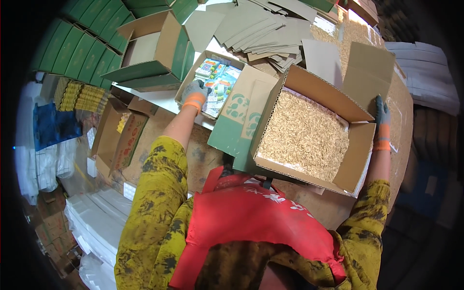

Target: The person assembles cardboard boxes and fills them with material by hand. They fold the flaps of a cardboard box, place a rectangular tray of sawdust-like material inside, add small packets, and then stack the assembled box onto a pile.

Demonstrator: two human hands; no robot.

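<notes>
My left hand (195, 92), in a grey glove with an orange cuff, reaches into a shallow cardboard tray (181, 92). Its fingers are bent over colourful printed cards (225, 87); whatever they pinch is hidden. An open cardboard box (271, 104) stands in front of me on the right, tilted in view, with light brown husk-like flakes (302, 135) in it. Against the outside of this box's right wall is my right hand (382, 116), gloved the same way, its fingers stretched out and pointing away from me.
A green-and-tan box flap (241, 106) lies between tray and box. Another open green box (164, 48) stands beyond the tray, near stacked green boxes (72, 53). Flat cardboard sheets (261, 31) are spread at the back. Left and lower sits an open brown carton (128, 140).
</notes>
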